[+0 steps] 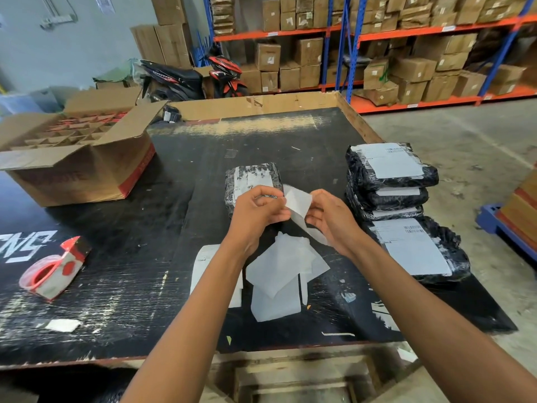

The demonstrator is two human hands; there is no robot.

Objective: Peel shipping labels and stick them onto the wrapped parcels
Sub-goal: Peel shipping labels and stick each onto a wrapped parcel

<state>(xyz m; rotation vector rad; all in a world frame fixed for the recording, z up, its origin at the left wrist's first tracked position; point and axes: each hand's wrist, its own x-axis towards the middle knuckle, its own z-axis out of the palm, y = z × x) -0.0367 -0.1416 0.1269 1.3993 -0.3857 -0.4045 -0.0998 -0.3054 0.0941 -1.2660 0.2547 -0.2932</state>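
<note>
Both hands meet above the black table (116, 286) on a white label sheet (299, 203). My left hand (255, 212) pinches its left edge; my right hand (331, 219) pinches its right side, and a strip of backing hangs down below. Just behind my hands lies a black wrapped parcel (252, 177) with a label on top, partly hidden by my left hand. A pile of loose translucent backing sheets (282, 274) lies under my wrists, next to a printed label sheet (203, 266). At the right stands a stack of labelled black parcels (389, 175), with one more labelled parcel (418, 251) in front.
An open cardboard box (78, 158) with dividers sits at the far left. A red tape dispenser (55, 267) lies near the left front. A cardboard wall (261, 104) borders the table's back. Behind are a motorbike (186, 78) and shelves of cartons (406, 68).
</note>
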